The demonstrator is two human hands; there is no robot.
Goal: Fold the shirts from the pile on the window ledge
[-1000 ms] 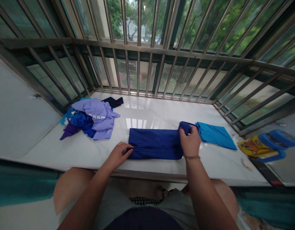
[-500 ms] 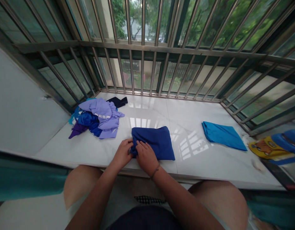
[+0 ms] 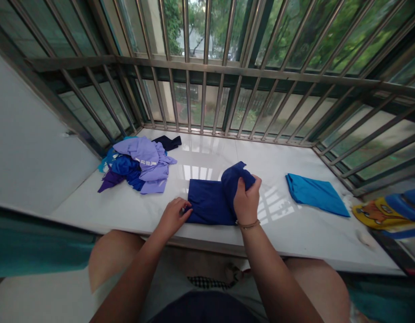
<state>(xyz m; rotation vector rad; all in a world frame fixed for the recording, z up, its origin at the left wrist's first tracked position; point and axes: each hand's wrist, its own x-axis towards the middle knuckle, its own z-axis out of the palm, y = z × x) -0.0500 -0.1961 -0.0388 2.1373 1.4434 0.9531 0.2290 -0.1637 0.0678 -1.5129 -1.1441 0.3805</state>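
Dark blue cloth [image 3: 205,204] partly hidden by hands [image 3: 247,202] [image 3: 173,219]

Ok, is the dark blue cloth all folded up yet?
Not fully: the dark blue cloth lies flat by the left hand, but the right hand lifts its other end up.

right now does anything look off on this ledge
One small oddity: a white scrap lies loose on the white tiled ledge near its front right corner, apart from the clothes; it is too small to identify. The heap of purple and blue clothes looks merely untidy, and the navy garment bunches where the right hand grips it.
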